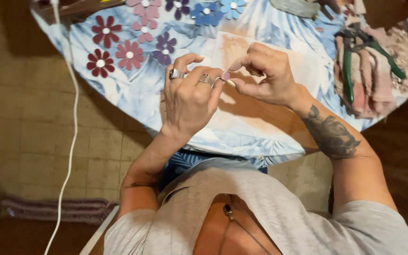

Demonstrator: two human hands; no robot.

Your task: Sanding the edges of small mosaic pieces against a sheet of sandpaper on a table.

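Observation:
My left hand, with several rings, and my right hand meet above a round table with a blue leaf-patterned cloth. Between the fingertips of both hands sits a small mauve petal-shaped piece. The right thumb and forefinger pinch it from the right, and the left fingertips touch it from the left. Beneath the hands lies a pale sheet with brown marks.
Flat flowers made of petals lie at the table's far left: dark red, pink, purple, blue. Green-handled pliers rest on a cloth with pinkish shards at right. A white cord hangs at left over the tiled floor.

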